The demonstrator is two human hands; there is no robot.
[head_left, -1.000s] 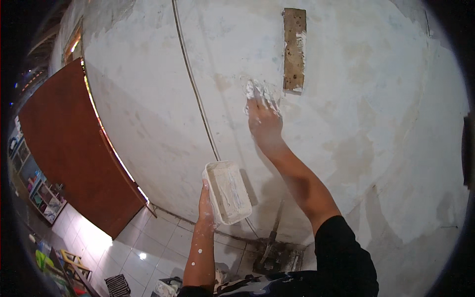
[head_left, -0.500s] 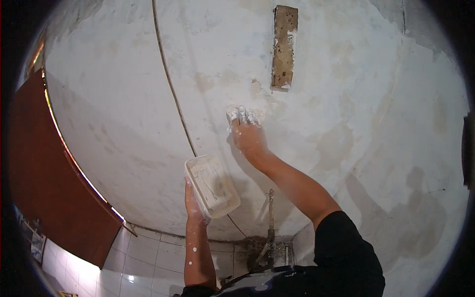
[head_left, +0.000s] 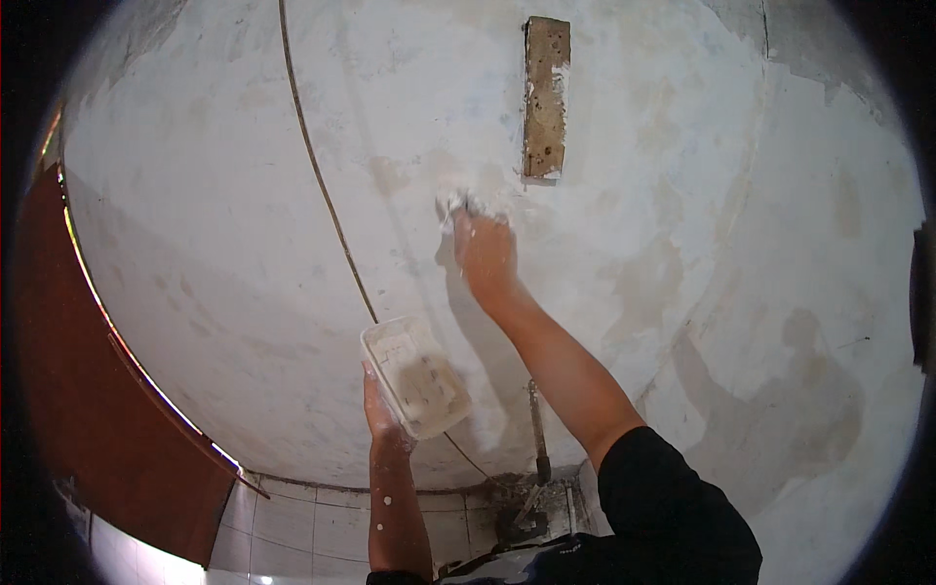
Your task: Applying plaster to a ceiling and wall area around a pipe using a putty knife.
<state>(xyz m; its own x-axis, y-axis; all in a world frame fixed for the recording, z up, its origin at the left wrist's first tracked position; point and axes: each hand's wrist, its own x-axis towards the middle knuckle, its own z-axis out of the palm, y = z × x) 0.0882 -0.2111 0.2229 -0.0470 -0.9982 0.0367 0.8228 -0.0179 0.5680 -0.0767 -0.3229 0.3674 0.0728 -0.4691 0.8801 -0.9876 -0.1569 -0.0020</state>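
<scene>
My left hand (head_left: 380, 417) grips a shallow rectangular off-white plastic tub (head_left: 450, 395) by its left side and underside. The tub is tilted, and its inside is smeared with pale residue. My right hand (head_left: 485, 252) is up against the whitish plastered wall (head_left: 624, 146), its fingers bent and coated with thick white paste (head_left: 456, 205). Motion blurs the fingertips, and whatever they hold is hidden. Around that hand the wall shows damp, greyish-beige patches.
A rough brown wooden block (head_left: 546, 97) is fixed to the wall above my right hand. A thin cable (head_left: 320, 180) runs down the wall on the left. Below stands a pipe (head_left: 540, 434) in a dark corner. A red-brown panel (head_left: 58, 380) and white tiles (head_left: 283, 526) lie lower left.
My right hand has shifted slightly up and left along the wall, and less white paste shows around its fingers. The tub sits slightly lower. The whole view has shifted a little.
</scene>
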